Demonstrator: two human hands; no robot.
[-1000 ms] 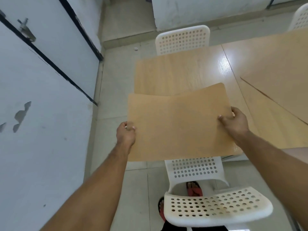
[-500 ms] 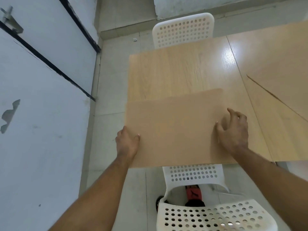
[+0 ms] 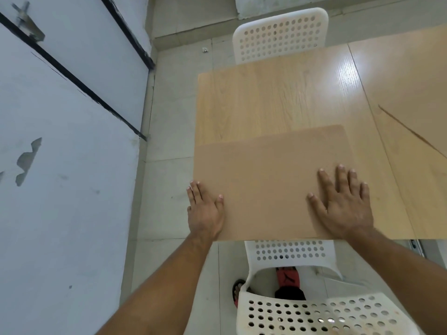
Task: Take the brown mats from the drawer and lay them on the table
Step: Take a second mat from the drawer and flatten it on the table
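A brown mat (image 3: 268, 170) lies flat on the near left corner of the light wooden table (image 3: 278, 97). Its left and near edges line up with the table's edges. My left hand (image 3: 204, 210) rests flat on the mat's left edge, fingers straight, partly over the table side. My right hand (image 3: 343, 201) presses flat on the mat's right part with fingers spread. A second brown mat (image 3: 425, 112) lies on the table at the far right, partly cut off by the frame. The drawer is out of view.
A white perforated chair (image 3: 280, 35) stands at the table's far side. Another white chair (image 3: 302, 308) is right below me at the near edge, with my feet under it. A pale wall (image 3: 60, 165) runs along the left beside a strip of tiled floor.
The mat came down from the air onto the table corner. Both hands let go of its side edges and now lie flat on top of it.
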